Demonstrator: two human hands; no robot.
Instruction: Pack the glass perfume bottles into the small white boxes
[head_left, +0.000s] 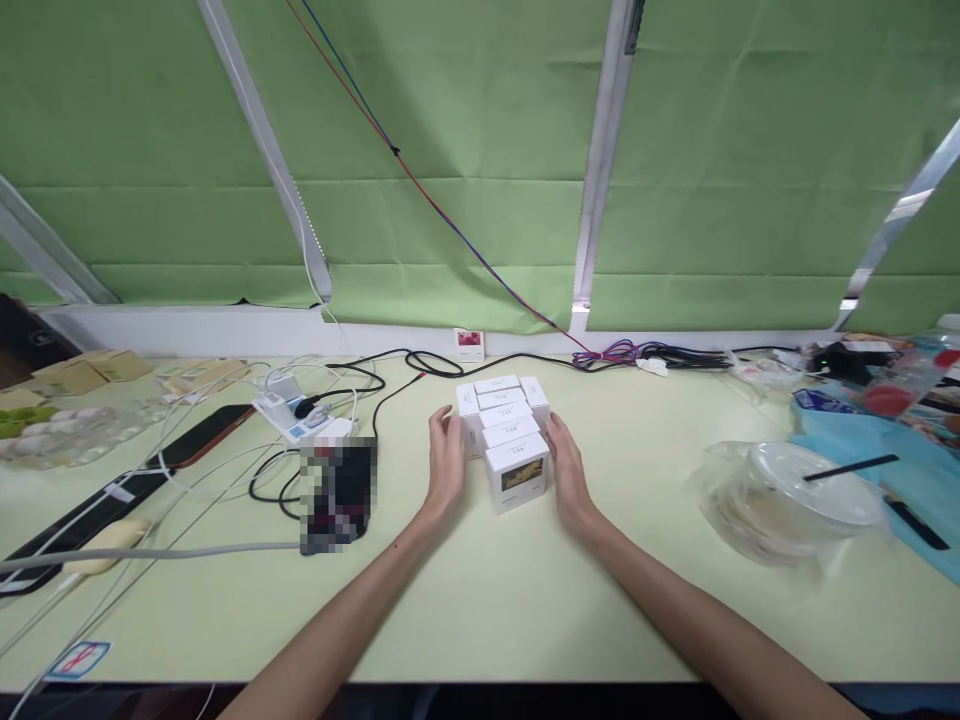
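Several small white boxes [510, 433] stand close together in the middle of the table, most of them in a row running away from me. The nearest one, a white box with a dark picture panel [517, 495], faces me slightly turned. To the left of the group is my left hand [448, 458], upright on its edge with fingers stretched forward. My right hand [570, 470] flanks the right side in the same way, its fingertips near the boxes. Neither hand is wrapped round a box; whether the palms touch the cardboard I cannot tell.
Another small box with a pink picture [470, 346] stands at the back edge. At left lie a power strip [300, 415], cables and a blurred dark device [341, 495]. A lidded plastic bowl [810, 490] in a bag sits at right, beside a blue sheet [915, 460].
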